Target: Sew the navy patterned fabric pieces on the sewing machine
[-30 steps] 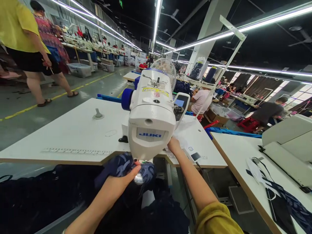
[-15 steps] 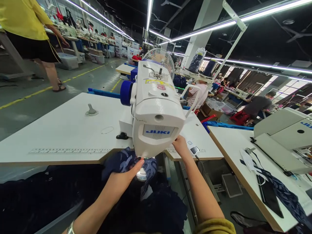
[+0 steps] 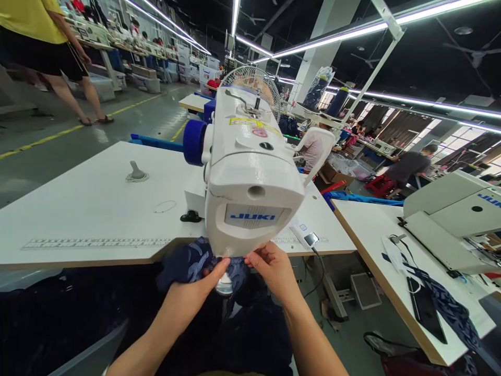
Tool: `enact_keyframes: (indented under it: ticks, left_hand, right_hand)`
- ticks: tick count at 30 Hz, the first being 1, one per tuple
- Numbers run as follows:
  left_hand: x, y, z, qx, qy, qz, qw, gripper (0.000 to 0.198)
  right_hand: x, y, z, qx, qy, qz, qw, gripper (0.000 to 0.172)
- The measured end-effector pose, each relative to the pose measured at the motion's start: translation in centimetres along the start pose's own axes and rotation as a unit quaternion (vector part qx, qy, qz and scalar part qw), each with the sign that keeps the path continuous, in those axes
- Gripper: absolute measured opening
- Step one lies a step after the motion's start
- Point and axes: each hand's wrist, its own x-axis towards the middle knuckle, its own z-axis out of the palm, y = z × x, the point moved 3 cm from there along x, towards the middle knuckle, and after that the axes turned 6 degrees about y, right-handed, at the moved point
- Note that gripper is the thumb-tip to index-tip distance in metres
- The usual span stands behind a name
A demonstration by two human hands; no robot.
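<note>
A white JUKI sewing machine faces me end-on, its head above both my hands. Navy fabric with a lighter swirl pattern is bunched beneath the head, around a shiny rounded metal part. My left hand is closed on this fabric, thumb on top and fingers mostly hidden below. On the other side, my right hand pinches the fabric's edge with thumb and fingertips close under the head. The needle is out of sight behind the machine's housing.
A white table with a printed ruler surrounds the machine. A grey piece with coiled cord lies left, a small white device right. Another sewing machine and a phone occupy the right table. A person in yellow stands left.
My right hand has come from beside the machine's right side down and left to the fabric under the head. The left hand keeps its hold. The person in yellow has shifted slightly left.
</note>
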Motion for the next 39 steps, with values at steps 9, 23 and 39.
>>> enact_keyframes:
  ticks: [9, 23, 39]
  left_hand:
    - [0.0, -0.7, 0.1, 0.021, 0.014, -0.011, 1.0, 0.051]
    - [0.2, 0.1, -0.3, 0.266, -0.036, 0.11, 0.957, 0.034]
    - [0.0, 1.2, -0.2, 0.028, -0.028, -0.015, 0.999, 0.042]
  right_hand:
    - [-1.5, -1.2, 0.2, -0.285, 0.095, -0.375, 0.877, 0.011]
    - [-1.9, -1.4, 0.9, -0.402, 0.081, -0.553, 0.725, 0.021]
    - [-1.3, -0.5, 1.0, -0.237, 0.076, -0.31, 0.918, 0.01]
